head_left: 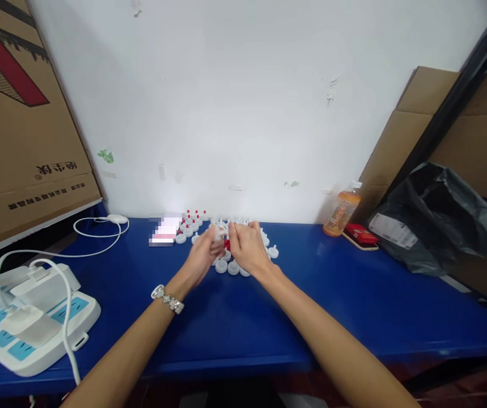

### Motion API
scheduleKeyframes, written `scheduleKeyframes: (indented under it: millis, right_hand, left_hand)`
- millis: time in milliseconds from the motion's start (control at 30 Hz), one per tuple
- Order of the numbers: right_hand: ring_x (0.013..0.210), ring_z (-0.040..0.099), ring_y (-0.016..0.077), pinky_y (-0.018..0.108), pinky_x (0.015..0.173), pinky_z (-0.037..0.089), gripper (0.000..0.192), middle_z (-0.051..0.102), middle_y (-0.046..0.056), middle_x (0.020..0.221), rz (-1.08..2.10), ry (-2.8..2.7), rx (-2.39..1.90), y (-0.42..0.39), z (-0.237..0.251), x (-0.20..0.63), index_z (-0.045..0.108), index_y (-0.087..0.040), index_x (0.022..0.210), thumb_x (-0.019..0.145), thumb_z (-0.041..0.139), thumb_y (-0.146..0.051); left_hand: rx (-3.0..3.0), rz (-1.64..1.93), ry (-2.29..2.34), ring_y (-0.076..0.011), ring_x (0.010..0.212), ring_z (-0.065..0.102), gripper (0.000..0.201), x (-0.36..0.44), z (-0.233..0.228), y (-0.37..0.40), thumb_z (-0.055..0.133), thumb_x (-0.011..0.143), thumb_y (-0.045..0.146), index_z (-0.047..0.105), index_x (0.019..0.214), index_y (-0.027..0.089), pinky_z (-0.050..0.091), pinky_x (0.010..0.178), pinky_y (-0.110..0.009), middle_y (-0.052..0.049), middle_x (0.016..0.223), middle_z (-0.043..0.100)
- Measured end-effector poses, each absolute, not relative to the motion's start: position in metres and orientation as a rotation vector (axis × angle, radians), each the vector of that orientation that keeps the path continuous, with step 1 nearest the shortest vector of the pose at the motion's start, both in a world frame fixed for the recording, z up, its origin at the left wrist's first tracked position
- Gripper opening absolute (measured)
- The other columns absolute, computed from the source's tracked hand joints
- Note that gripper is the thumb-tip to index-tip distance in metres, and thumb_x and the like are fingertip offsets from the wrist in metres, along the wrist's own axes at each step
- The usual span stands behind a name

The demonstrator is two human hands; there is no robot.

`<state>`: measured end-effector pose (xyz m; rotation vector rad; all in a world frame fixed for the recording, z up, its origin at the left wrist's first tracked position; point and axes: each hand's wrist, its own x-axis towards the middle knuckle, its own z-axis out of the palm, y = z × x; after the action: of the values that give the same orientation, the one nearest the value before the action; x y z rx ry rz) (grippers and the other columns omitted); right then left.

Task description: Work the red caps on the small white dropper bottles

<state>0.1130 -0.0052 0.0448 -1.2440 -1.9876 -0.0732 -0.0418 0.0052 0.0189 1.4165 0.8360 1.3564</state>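
My left hand [204,252], with a silver watch on its wrist, is closed around a white nozzle cap [220,233] that shows only in part. Close beside it, my right hand [248,245] has its fingers curled in a pinch; what they hold is hidden. Under and between the hands are small red tips [227,245], partly covered. White nozzle caps [221,266] lie around both hands, several without red tips, like the one at the right [273,251]. To the left of my left hand stand white caps with red tips [189,231].
A blue table [234,323] runs along a white wall. At left are a power strip [56,340] with cables and a large cardboard box [26,130]. An orange drink bottle [342,212], a red pack [360,233] on a phone, and a grey plastic bag [434,221] are at right.
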Motion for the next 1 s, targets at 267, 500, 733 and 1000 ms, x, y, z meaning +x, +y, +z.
scheduleKeyframes:
  millis: [267,500,733,1000]
  right_hand:
    - [0.09,0.054,0.0215,0.037,0.085,0.029,0.028,0.063,0.006,0.088,-0.116,-2.108,-1.361,0.014,0.023,0.131,0.06,-0.02,0.082,0.099,0.043,-0.034]
    - [0.078,0.056,0.0161,0.03,0.075,0.038,0.029,0.065,0.002,0.083,0.422,-1.928,-1.17,0.014,0.025,0.137,0.066,-0.021,0.101,0.097,0.045,-0.042]
    - [0.064,0.056,0.0129,0.025,0.062,0.042,0.021,0.064,0.0,0.071,0.7,-1.757,-0.927,0.003,0.036,0.138,0.065,-0.018,0.085,0.088,0.058,-0.038]
    - [0.063,0.058,0.0136,0.024,0.06,0.04,0.005,0.066,0.001,0.068,0.391,-1.978,-1.334,0.019,0.033,0.183,0.063,-0.019,0.072,0.072,0.06,-0.015]
  left_hand:
    - [1.89,1.314,1.052,-0.0117,0.067,0.048,0.039,-0.078,0.014,0.017,0.054,0.091,0.052,0.055,0.116,0.022,0.042,0.062,-0.025,0.001,0.083,0.053]
    - [2.191,1.145,1.18,-0.0134,0.073,0.056,0.042,-0.065,0.01,0.004,0.062,0.087,0.047,0.049,0.119,0.024,0.044,0.068,-0.028,-0.004,0.107,0.065]
    - [2.187,1.18,1.2,-0.0154,0.077,0.057,0.039,-0.046,0.015,-0.007,0.063,0.086,0.05,0.053,0.112,0.024,0.042,0.066,-0.028,-0.002,0.099,0.065]
    - [2.394,1.095,1.137,-0.0197,0.093,0.056,0.025,-0.046,0.014,-0.003,0.056,0.091,0.047,0.061,0.09,0.022,0.043,0.081,-0.033,-0.003,0.096,0.062]
